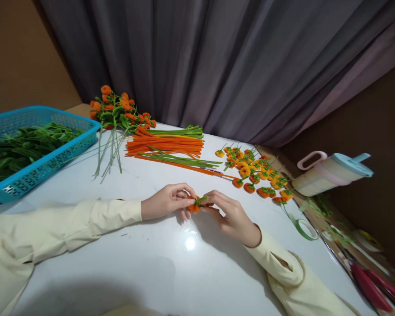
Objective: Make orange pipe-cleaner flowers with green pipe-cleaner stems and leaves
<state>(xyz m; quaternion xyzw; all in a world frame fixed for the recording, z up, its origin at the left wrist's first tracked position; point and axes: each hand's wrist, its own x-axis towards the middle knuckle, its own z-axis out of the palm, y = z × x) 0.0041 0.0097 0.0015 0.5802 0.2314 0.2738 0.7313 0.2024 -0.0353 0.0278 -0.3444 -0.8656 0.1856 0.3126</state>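
Observation:
Between my two hands, above the white tabletop, is a small orange pipe-cleaner flower (194,208) with a green piece on top. My left hand (169,199) pinches the flower from the left with thumb and fingers. From the right, my right hand (225,213) has its fingertips closed on the green stem (201,200). Fingers partly cover the flower. Behind my hands lie bundles of orange pipe cleaners (167,145) and green pipe cleaners (181,131). To their right, several finished orange and yellow flower heads (244,170) are spread out.
A blue basket (46,175) of green leaves (29,145) stands at the left. Stemmed orange flowers (113,105) lie at the back. On the right are a lidded cup (325,174), a roll of green tape (307,229) and red-handled pliers (370,285). A grey curtain (191,57) hangs behind.

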